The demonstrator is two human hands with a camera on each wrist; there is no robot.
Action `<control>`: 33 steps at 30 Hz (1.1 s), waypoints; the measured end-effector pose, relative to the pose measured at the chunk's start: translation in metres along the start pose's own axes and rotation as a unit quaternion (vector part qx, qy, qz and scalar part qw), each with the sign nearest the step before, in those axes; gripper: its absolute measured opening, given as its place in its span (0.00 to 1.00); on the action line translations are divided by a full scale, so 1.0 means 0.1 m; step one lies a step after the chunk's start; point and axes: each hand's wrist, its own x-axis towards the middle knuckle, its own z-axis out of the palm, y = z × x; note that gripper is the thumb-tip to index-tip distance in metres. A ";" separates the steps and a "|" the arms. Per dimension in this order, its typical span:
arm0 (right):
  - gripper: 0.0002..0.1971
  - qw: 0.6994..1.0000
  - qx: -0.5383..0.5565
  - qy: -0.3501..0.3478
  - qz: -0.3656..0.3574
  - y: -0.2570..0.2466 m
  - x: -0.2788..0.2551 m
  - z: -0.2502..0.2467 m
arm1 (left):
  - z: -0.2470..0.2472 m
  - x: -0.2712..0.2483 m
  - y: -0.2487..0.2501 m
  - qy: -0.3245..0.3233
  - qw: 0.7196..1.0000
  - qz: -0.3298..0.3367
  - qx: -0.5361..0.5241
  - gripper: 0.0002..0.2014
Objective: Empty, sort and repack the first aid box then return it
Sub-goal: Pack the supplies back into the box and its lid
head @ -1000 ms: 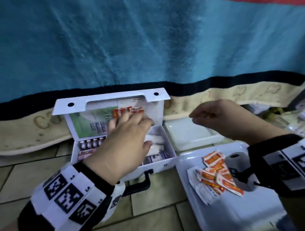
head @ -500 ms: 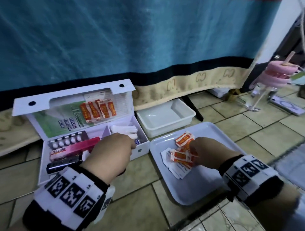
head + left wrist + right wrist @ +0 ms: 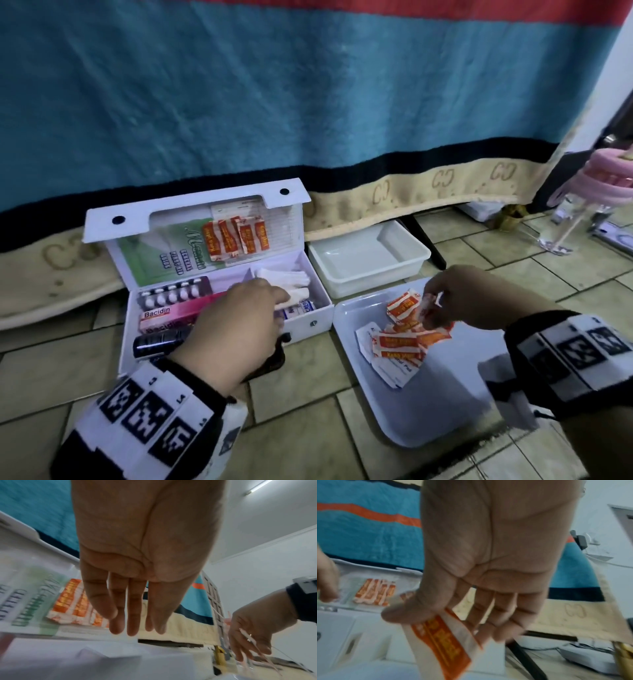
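The white first aid box point(image 3: 308, 318) stands open on the floor, with several orange plaster sachets point(image 3: 236, 236) tucked in its lid. Inside lie a pill blister point(image 3: 174, 293), a pink Bacidin carton point(image 3: 164, 313), a black bottle point(image 3: 157, 342) and white gauze point(image 3: 284, 275). My left hand point(image 3: 277, 296) hovers over the box with straight fingers point(image 3: 132, 615) and holds nothing. My right hand point(image 3: 430, 305) is above the grey tray point(image 3: 428, 404) and pinches an orange sachet point(image 3: 443, 635) between thumb and fingers. A pile of orange sachets point(image 3: 400, 341) lies on the tray.
An empty white tub point(image 3: 370, 260) sits behind the tray, against the hanging blue blanket point(image 3: 308, 102). A clear bottle with a pink top point(image 3: 582, 205) stands at the far right. Tiled floor point(image 3: 301, 428) lies in front of the box.
My left hand dropped from the lid's sachets to over the box's compartments. My right hand moved from above the white tub down to the tray and lifted a sachet off the pile.
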 end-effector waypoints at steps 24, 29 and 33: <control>0.10 0.899 0.267 0.228 -0.262 -1.64 1.26 -0.22 | -0.48 0.35 -0.56 0.131 0.989 -0.036 0.050 0.23; 0.10 0.915 0.048 0.262 -0.303 -1.62 1.32 -0.17 | -0.48 0.34 -0.58 0.129 0.990 -0.032 0.038 0.26; 0.10 0.895 0.017 0.281 -0.347 -1.57 1.33 -0.08 | -0.47 0.33 -0.61 0.129 0.991 -0.032 0.028 0.27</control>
